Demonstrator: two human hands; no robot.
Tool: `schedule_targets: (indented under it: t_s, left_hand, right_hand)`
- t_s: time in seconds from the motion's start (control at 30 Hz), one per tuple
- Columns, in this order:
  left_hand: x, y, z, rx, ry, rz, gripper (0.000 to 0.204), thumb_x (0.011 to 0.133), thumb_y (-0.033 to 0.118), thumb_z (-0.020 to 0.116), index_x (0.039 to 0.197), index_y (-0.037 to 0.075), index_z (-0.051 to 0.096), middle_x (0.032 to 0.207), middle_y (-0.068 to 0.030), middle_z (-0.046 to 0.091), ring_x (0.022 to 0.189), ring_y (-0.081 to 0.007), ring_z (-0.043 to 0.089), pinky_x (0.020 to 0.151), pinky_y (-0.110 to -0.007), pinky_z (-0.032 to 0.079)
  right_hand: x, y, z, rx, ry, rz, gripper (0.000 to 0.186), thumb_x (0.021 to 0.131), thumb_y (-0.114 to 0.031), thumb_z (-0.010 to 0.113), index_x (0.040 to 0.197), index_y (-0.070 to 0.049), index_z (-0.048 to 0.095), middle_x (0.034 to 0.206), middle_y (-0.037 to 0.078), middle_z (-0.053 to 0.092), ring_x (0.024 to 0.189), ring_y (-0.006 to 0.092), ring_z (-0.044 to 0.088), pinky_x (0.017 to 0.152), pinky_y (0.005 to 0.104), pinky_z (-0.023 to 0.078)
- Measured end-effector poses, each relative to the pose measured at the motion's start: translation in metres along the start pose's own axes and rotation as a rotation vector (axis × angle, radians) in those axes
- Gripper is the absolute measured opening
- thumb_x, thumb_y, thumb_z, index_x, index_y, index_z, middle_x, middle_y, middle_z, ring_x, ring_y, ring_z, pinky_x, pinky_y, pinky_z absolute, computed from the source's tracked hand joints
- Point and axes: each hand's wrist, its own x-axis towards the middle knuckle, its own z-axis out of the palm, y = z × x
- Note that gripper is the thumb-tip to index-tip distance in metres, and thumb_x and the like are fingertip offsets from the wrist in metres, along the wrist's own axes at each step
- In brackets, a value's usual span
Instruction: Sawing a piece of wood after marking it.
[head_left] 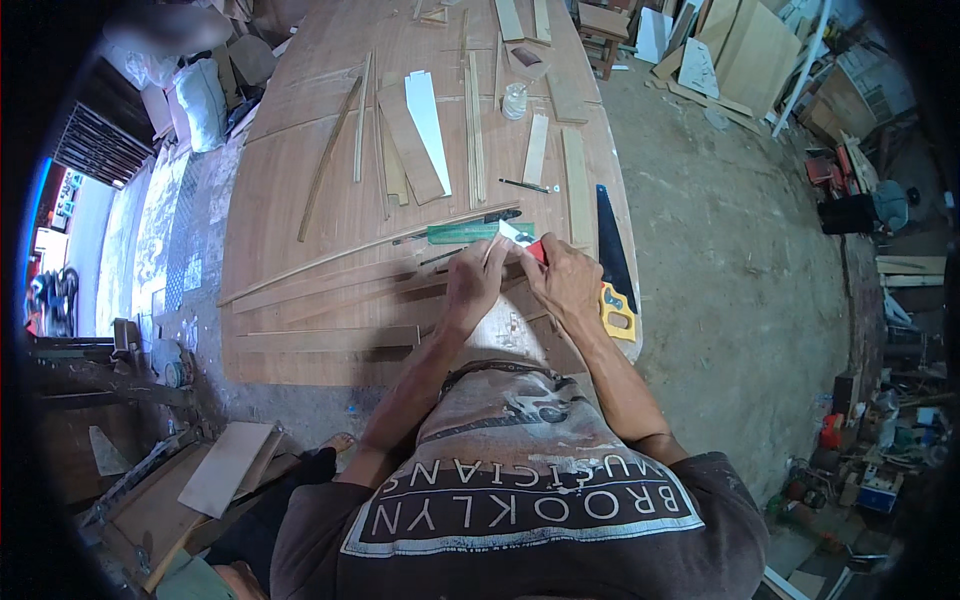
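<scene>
Forearms (615, 375) angle up and inward from bent elbows, bringing the left hand (475, 280) and right hand (565, 280) close together over the near part of the worktop (270, 190). Backs of both hands show, knuckles up, fingers curled inward. The right hand's grip is closed around a red-and-white piece (537, 250), which sits between the hands, just nearer than a green strip (455, 233). The left hand's fingertips bunch beside its white end; I cannot tell whether that grip pinches it. Farther up stands a clear jar (514, 101), its contents too small to make out. On the left, a bulging white sack (202, 105) hides what it holds.
</scene>
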Motion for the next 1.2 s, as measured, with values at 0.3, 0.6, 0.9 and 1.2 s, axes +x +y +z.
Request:
schedule_targets:
  t_s: [0.3, 0.6, 0.9, 1.2]
  left_hand:
    - [0.002, -0.019, -0.007, 0.091, -0.014, -0.095, 0.038, 0.096, 0.031, 0.052, 0.083, -0.004, 0.061, 0.067, -0.0193, 0.058, 0.062, -0.0243, 0.058, 0.06, -0.035, 0.045]
    - [0.006, 0.002, -0.005, 0.018, -0.03, -0.063, 0.034, 0.095, 0.027, 0.052, 0.084, -0.004, 0.061, 0.068, -0.0221, 0.056, 0.064, -0.0329, 0.059, 0.06, -0.039, 0.044]
    - [0.006, -0.001, 0.0, 0.141, -0.068, 0.259, 0.022, 0.092, 0.012, 0.053, 0.108, 0.0, 0.062, 0.086, -0.0222, 0.063, 0.082, -0.0381, 0.064, 0.071, -0.041, 0.048]
    - [0.002, -0.001, -0.023, 0.068, -0.189, 0.033, 0.021, 0.089, 0.016, 0.06, 0.103, 0.001, 0.067, 0.059, -0.0063, 0.049, 0.056, -0.0084, 0.047, 0.053, -0.03, 0.042]
  right_hand:
    - [0.012, 0.008, -0.02, 0.077, 0.044, 0.039, 0.039, 0.087, -0.041, 0.061, 0.077, -0.004, 0.058, 0.066, 0.016, 0.062, 0.059, 0.0329, 0.063, 0.054, 0.0418, 0.048]
    - [0.006, 0.028, 0.012, 0.647, -0.063, 0.24, 0.033, 0.087, -0.035, 0.066, 0.084, -0.003, 0.062, 0.063, 0.006, 0.056, 0.059, 0.0145, 0.054, 0.056, 0.0293, 0.043]
    - [0.021, 0.005, 0.025, 1.311, -0.155, 0.387, 0.012, 0.088, -0.014, 0.067, 0.092, -0.003, 0.065, 0.074, -0.005, 0.058, 0.063, 0.0037, 0.047, 0.057, 0.0207, 0.038]
    - [0.038, 0.031, 0.021, 1.438, -0.016, 0.515, 0.018, 0.089, -0.021, 0.065, 0.08, -0.01, 0.055, 0.061, -0.006, 0.044, 0.045, 0.0035, 0.037, 0.041, 0.0213, 0.026]
